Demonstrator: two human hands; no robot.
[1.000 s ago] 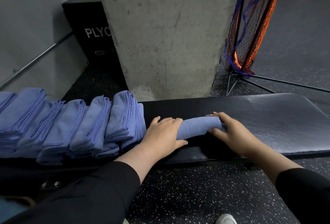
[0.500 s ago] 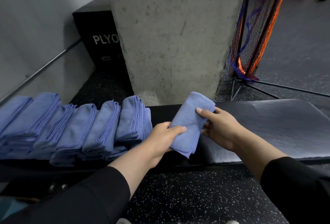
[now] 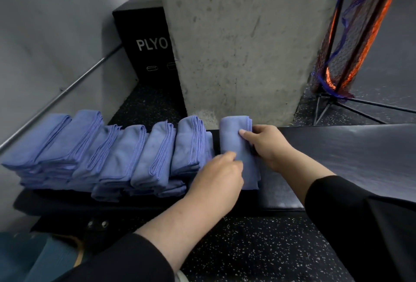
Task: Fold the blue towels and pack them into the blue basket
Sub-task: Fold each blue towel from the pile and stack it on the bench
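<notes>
Nearest the camera, two black sleeves reached forward over the speckled floor point(image 3: 258, 243). The left hand point(image 3: 219, 175) lay at the near left edge of a folded blue towel point(image 3: 236, 146), its curled fingers closing on the cloth near the towel's middle, so that grip was clamped on the towel. The right hand point(image 3: 269, 144) met the same towel from the right side, thumb laid on its upper face and fingers tucked along its right edge, a grip pinched on the cloth too. The towel lay lengthwise on the black padded tabletop point(image 3: 349, 158), its far end reaching past the back edge and its near end just beyond the left hand. Just left of it, apart by a narrow strip of black pad, a row of folded blue towels point(image 3: 108, 153) leaned overlapped along the tabletop. Behind stood a concrete pillar point(image 3: 236, 41), a black box marked PLYO point(image 3: 146, 41) to its left, and an orange and blue net point(image 3: 358, 34) to its right.
</notes>
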